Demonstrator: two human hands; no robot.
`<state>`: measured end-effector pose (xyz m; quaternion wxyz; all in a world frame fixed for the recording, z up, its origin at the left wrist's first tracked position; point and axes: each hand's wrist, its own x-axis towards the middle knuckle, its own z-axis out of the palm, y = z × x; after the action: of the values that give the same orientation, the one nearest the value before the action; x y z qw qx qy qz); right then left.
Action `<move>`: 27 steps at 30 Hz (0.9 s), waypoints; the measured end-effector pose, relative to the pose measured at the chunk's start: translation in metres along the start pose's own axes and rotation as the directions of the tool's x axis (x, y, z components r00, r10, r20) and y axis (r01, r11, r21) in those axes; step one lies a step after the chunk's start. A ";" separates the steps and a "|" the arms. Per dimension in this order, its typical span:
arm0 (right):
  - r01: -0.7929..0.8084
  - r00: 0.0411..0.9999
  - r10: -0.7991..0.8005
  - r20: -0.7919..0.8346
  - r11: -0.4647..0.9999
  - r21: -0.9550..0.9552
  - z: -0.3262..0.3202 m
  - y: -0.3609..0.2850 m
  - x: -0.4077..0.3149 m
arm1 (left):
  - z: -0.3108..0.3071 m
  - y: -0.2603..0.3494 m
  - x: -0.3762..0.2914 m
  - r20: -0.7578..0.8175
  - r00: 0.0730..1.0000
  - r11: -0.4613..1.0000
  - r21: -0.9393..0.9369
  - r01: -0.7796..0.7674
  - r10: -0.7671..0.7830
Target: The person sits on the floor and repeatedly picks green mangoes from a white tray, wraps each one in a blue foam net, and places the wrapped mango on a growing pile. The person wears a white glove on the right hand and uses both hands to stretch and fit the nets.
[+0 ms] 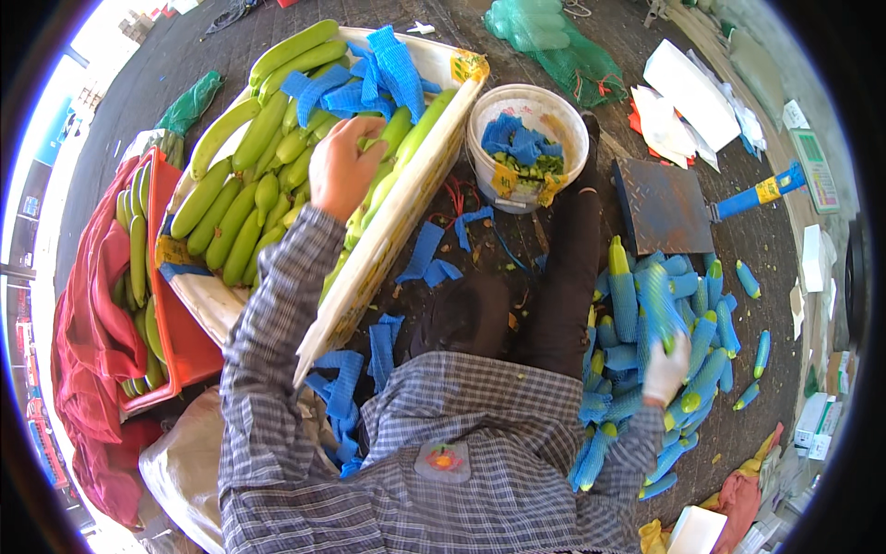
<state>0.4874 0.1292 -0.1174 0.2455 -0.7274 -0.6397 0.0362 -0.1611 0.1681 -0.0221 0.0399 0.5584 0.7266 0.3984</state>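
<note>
My bare left hand (346, 165) is over the white foam box (408, 221), its fingers bent close to the long green gourds (225, 232). Whether it grips one of them is not plain. Blue foam-net sleeves (398, 66) lie on the gourds just beyond that hand. In a white glove, my right hand (668, 368) holds one end of a sleeved gourd (656, 305), which looks blurred. Beneath it, on the floor to my right, is a heap of gourds in blue nets (699, 339), their green ends showing.
A white bucket (477, 163) with blue net scraps and green cuttings stands ahead, by my leg. Right of it is a metal platform scale (661, 208). A red crate (169, 332) of gourds is at left, with red cloth (90, 325). Loose sleeves (342, 388) lie beside me.
</note>
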 end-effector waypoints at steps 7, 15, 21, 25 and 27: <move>-0.018 0.998 0.014 0.069 0.998 0.054 -0.051 -0.024 -0.055 | 0.132 -0.046 0.157 -0.156 0.826 0.820 0.122 0.560 -0.541; 0.263 0.926 -0.368 0.085 0.789 0.555 0.024 -0.198 0.010 | 0.137 -0.051 0.168 -0.176 0.918 0.811 -0.546 0.211 -0.356; 0.382 0.881 -0.449 -0.146 0.494 0.781 -0.006 -0.321 0.055 | 0.069 0.019 0.086 -0.086 0.995 0.957 -0.283 -0.064 0.041; 0.248 0.873 -0.483 -0.067 0.321 0.914 -0.012 -0.309 0.002 | 0.060 -0.024 0.105 -0.138 0.969 0.979 0.005 -0.205 0.204; 0.197 0.873 -0.487 0.039 0.425 0.884 0.001 -0.281 -0.030 | 0.081 -0.081 0.136 -0.016 1.000 0.964 -0.265 0.010 -0.015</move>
<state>0.2250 0.1176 -0.0126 0.4783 -0.3462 -0.6993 0.4029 -0.2343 0.3215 -0.0748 0.1104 0.5400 0.6706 0.4965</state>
